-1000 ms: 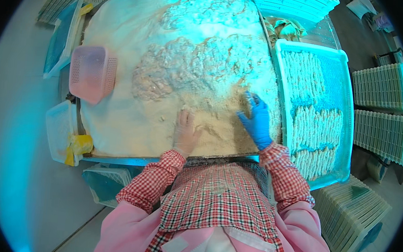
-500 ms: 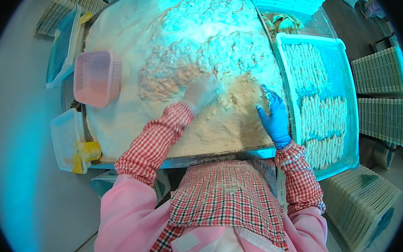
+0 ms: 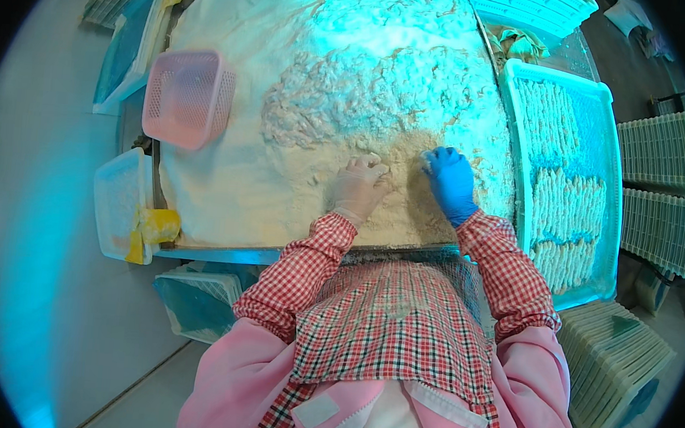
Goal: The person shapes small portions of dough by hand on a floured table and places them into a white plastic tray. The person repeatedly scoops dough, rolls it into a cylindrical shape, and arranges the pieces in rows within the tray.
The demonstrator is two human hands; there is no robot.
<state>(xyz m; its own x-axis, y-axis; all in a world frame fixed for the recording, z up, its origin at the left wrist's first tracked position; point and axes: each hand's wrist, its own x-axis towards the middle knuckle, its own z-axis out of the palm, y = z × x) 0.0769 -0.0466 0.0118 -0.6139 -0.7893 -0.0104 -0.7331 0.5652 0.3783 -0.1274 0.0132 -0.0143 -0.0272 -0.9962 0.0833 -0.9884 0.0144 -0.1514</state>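
Observation:
My left hand (image 3: 360,188), in a pale thin glove, rests low over the powder near the table's front edge with its fingers curled. To its right is my right hand (image 3: 451,185) in a blue glove, its fingers also bent inward. Whatever either hand grips is hidden by the fingers. Under both hands lies pale flour-like powder (image 3: 279,201). Just beyond them spreads a heap of wet-looking, powder-coated pieces (image 3: 303,102). At the right, a light tray (image 3: 520,159) holds coated strips (image 3: 568,204) laid side by side in three rows.
A pink perforated basket (image 3: 188,97) stands on the table's left side. Left of the table hangs a white tub (image 3: 114,204) with a yellow piece (image 3: 160,225) on its edge. Stacked trays (image 3: 609,356) stand at the right, and a crumpled cloth (image 3: 521,44) lies behind the strip tray.
My left hand has drawn back from the heap toward the front edge, its fingers curled. My right hand has moved slightly left, and its spread fingers have bent inward. The view has shifted.

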